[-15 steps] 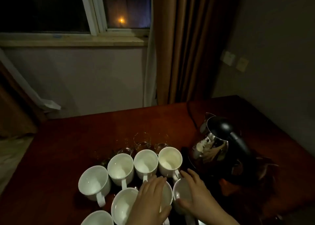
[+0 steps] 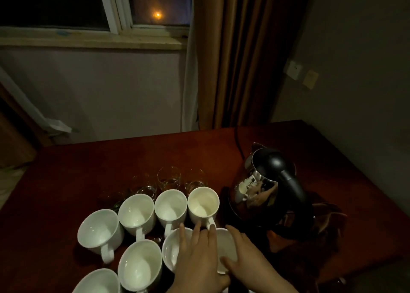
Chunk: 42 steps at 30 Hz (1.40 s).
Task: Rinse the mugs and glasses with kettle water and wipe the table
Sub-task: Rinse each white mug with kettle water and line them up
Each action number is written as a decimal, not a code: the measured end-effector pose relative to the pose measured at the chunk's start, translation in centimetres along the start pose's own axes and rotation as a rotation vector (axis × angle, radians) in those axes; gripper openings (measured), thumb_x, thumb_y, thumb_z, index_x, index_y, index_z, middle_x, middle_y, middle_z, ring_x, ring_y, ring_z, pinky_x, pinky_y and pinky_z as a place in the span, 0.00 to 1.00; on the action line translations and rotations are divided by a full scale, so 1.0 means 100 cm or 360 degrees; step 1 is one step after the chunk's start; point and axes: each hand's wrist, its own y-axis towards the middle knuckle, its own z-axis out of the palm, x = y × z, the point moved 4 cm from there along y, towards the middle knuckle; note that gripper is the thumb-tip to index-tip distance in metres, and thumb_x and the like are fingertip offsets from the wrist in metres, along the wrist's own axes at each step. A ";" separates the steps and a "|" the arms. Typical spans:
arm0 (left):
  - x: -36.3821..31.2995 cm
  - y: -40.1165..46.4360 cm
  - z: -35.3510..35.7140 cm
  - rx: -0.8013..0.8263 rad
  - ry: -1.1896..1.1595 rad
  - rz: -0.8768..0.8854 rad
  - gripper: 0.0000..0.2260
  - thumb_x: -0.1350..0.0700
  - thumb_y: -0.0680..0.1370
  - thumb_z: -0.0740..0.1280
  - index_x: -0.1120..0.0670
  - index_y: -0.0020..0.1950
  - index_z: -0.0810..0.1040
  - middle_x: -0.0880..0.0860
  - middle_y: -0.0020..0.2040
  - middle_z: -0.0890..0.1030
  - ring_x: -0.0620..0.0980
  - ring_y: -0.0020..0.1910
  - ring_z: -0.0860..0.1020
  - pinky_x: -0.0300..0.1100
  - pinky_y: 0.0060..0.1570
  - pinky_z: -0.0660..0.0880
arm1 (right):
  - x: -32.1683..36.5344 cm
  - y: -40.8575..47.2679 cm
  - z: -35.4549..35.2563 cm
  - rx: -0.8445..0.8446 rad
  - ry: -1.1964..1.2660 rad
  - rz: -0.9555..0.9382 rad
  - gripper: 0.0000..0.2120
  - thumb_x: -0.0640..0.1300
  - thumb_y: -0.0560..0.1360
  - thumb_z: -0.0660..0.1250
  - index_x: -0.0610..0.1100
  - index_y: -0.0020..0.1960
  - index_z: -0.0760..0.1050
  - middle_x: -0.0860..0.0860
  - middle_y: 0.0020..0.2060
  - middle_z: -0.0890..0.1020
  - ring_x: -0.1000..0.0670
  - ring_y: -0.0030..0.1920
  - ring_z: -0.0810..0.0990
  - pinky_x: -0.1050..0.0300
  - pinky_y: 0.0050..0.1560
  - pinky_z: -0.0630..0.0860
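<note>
Head view: left hand [image 2: 197, 255] lay flat, fingers straight, over white mug [image 2: 172, 248] near table [image 2: 88, 170] front edge. Right hand [image 2: 246, 259] gripped neighbouring mug [image 2: 226, 246], thumb on near rim. Kettle [image 2: 266, 188] stood right, glasses [image 2: 169, 178] behind mugs.

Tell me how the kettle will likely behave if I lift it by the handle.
The kettle looks metal-bodied and rigid, and probably heavy if filled. Its shiny side may be slippery, so the black handle is the safer grip. The cord behind it could tug.
</note>
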 end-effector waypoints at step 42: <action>-0.043 -0.022 -0.087 -0.0576 -0.3307 -0.0452 0.20 0.70 0.75 0.60 0.55 0.64 0.70 0.57 0.57 0.74 0.43 0.41 0.74 0.34 0.35 0.73 | 0.043 -0.025 -0.041 -0.0920 0.1227 -0.0447 0.49 0.44 0.53 0.77 0.80 0.57 0.55 0.71 0.57 0.70 0.65 0.60 0.70 0.71 0.52 0.73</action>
